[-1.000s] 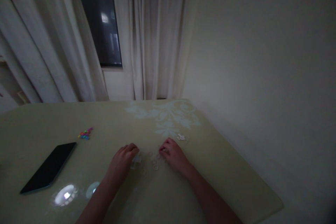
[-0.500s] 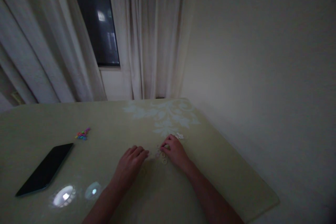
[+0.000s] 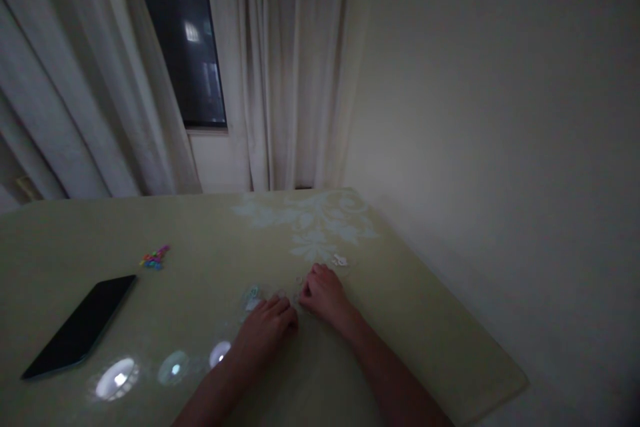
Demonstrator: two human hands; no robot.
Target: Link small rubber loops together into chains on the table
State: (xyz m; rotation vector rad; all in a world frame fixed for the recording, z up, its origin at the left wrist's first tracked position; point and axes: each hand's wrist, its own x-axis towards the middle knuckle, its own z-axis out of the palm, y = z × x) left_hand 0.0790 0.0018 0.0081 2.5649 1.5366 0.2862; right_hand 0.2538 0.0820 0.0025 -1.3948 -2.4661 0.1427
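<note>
My left hand [image 3: 270, 321] rests low over the table with its fingers curled together. Any object under those fingertips is hidden. Close by on its right, my right hand [image 3: 324, 290] is closed in a pinch, pointing down at the tabletop. What it grips, if anything, is too small to make out. A small pale ring [image 3: 299, 280] lies just beyond the right fingertips, and other faint rings between the hands are mostly covered. Past the left knuckles sits a small clear item with pale green marks [image 3: 253, 295]; its kind is unclear.
Small white pieces [image 3: 340, 259] lie beyond my right hand. A pile of small multicoloured pieces [image 3: 155, 258] and a dark tablet [image 3: 80, 327] are on the left of the pale table [image 3: 425, 347]. A wall [image 3: 490, 147] borders the right side, and curtains [image 3: 280, 67] hang behind.
My left hand has moved right and nearer to me, uncovering the clear item with green marks. My right hand has come slightly down and left, covering most of the rings.
</note>
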